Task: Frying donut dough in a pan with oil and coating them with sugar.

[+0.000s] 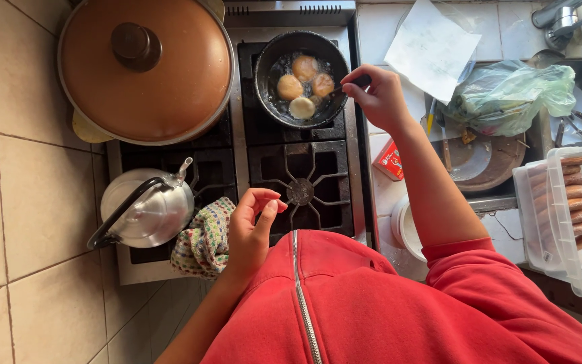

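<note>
So, a dark utensil handle (358, 82) is pinched in the right hand (380, 101), fingers pressed around it, its tip down in the black frying pan (301, 77) on the back burner, where four dough rounds (304, 86) sit in oil. The left hand (250, 229) is held loosely curled over the stove edge, nothing gripped. Best turned gently, away from the body, so oil isn't splashed.

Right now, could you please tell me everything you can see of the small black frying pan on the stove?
The frying pan is small, round, black and looks like metal. It sits level on the stove's back right burner, holding shiny oil and four round pieces: three golden-brown, one pale. The right hand grips a dark handle at its right rim; whether pan's or utensil's is unclear.
</note>
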